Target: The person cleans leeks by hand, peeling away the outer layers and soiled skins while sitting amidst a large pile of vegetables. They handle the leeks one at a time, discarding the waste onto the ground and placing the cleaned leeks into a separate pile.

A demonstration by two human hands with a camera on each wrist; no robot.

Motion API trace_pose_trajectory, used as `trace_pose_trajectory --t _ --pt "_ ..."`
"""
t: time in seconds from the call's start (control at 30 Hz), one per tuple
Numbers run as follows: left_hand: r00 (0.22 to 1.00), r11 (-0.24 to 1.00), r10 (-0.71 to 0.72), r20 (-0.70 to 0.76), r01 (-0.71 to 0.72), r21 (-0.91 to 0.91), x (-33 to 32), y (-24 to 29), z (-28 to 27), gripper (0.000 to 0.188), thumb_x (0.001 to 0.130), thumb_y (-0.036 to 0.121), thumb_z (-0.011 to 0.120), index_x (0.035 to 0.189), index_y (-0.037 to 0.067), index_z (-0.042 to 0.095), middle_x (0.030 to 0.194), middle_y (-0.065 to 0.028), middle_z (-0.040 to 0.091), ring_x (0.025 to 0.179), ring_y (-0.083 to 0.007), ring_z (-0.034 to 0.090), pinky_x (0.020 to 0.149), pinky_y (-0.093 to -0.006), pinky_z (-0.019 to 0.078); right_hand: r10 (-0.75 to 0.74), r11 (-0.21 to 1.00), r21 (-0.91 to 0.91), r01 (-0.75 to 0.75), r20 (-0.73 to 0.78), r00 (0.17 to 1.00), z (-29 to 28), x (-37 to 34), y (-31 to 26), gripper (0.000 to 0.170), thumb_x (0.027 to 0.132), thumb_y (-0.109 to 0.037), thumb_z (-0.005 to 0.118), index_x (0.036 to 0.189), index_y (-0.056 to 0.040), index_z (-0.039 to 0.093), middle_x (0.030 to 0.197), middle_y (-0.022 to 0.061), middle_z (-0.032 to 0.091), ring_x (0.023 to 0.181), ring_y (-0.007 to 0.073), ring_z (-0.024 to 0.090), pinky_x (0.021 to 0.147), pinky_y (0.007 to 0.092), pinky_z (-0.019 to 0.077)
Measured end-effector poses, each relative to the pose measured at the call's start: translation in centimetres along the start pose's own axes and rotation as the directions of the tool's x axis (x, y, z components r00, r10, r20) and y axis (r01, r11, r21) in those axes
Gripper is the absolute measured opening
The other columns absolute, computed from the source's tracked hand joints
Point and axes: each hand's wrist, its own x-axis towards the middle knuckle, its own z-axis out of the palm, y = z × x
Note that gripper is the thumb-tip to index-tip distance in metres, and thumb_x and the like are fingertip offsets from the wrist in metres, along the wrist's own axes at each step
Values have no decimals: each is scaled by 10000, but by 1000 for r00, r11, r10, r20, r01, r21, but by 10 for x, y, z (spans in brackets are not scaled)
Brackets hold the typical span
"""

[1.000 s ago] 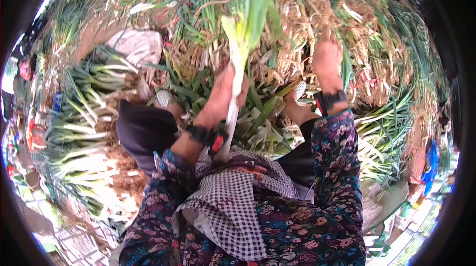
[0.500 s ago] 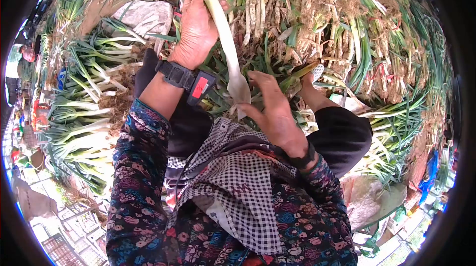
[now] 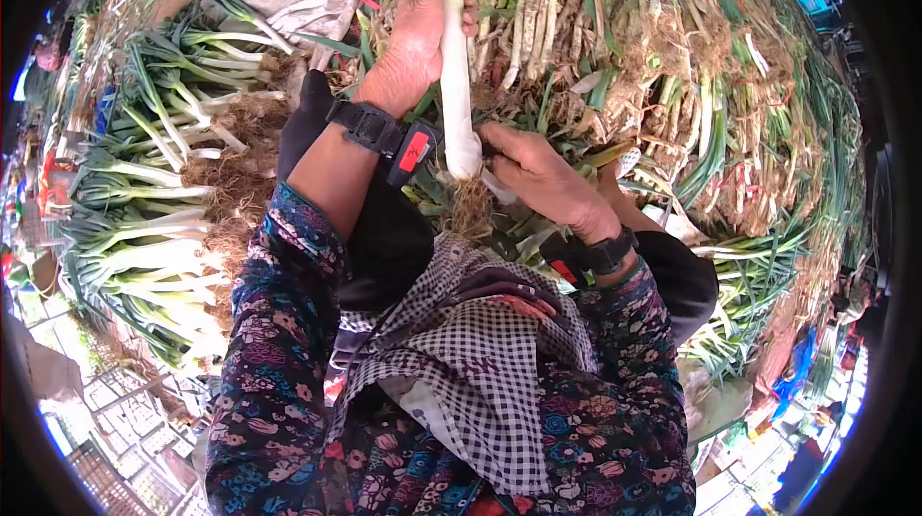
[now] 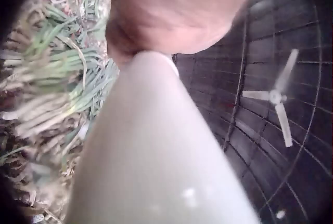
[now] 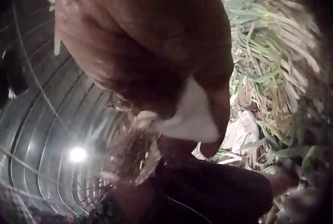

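My left hand (image 3: pixel 408 50) grips a leek (image 3: pixel 456 98) high on its white stalk, in the head view. The leek hangs almost upright, its brown roots (image 3: pixel 471 208) pointing toward my lap. Beside the root end, my right hand (image 3: pixel 547 178) pinches a loose flap of white outer skin (image 3: pixel 497 185) with curled fingers. That flap shows close up in the right wrist view, below the dark underside of the hand. The left wrist view is filled by the smooth stalk, with part of the left hand above it. The leek's upper leaves run out of the head view.
Trimmed leeks (image 3: pixel 158 228) lie in a row at the left, roots inward. Untrimmed, dry-leaved bundles (image 3: pixel 663 84) cover the ground ahead and right. A pale sack (image 3: pixel 298 2) sits at the upper left, and more leeks (image 3: pixel 744 295) lie right of my knee.
My right hand came back from the bundles at the right, approached the root end with spread fingers, and now pinches the skin there. My left hand raised the leek; its roots now show.
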Motion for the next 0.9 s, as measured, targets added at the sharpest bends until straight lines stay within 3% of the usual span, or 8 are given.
trace_pose_trajectory --t 0.07,0.2,0.4,0.53,0.6,0.7,0.87,0.9 --pt "976 971 149 -157 -114 211 -3 13 7 308 964 357 540 1042 61 509 807 -64 507 602 -138 433 481 -258 400 -142 989 -76 128 -210 967 14 10 14 367 849 -17 489 1208 58 484 956 183 620 945 271 622 817 378 466" --pt "983 974 161 -83 -145 171 -1 21 -5 288 953 351 564 1045 82 518 807 -65 519 592 -139 427 475 -271 396 -238 912 -385 142 -216 947 20 18 14 312 804 20 497 1116 32 502 994 206 573 936 441 550 790 446 473" --pt "997 994 74 -19 -72 86 -4 25 -8 268 956 325 560 1067 86 511 783 -44 490 579 -130 451 468 -263 397 -352 643 -762 83 -198 915 26 13 -17 111 769 -3 528 871 -27 492 818 143 475 773 347 566 643 424 460" --pt "970 972 232 -74 -228 53 8 63 -25 251 957 317 559 1028 94 469 757 -46 488 531 -130 441 444 -267 393 -238 582 -813 -16 -189 953 41 -59 -16 105 765 -11 528 865 -31 501 843 144 486 774 352 562 646 435 461" --pt "934 933 355 -44 -351 84 3 66 -16 243 959 315 555 1021 99 462 758 -48 494 534 -127 441 442 -267 396 44 592 -802 -85 -73 996 46 -89 10 166 752 -4 533 915 -37 531 870 157 515 783 358 565 663 432 467" --pt "870 861 492 27 -491 131 -6 52 -1 214 975 311 523 1000 111 451 751 -53 513 537 -120 454 444 -268 408 -127 576 -817 -19 -112 986 27 -81 20 233 778 -16 543 1010 -10 546 926 178 547 838 359 576 710 438 475" --pt "827 806 562 26 -554 209 -12 38 5 248 973 350 518 1002 110 458 727 -41 521 530 -123 488 443 -269 416 -44 923 -341 -179 -555 830 12 -5 -14 170 857 -106 578 959 30 581 886 222 619 810 381 622 728 461 489" --pt "818 792 574 27 -564 236 -11 34 5 257 970 357 524 1001 110 462 723 -41 527 526 -124 493 442 -270 420 -172 878 -466 -107 -517 839 12 8 -6 171 852 -111 587 948 31 592 873 234 622 769 391 624 699 460 490"
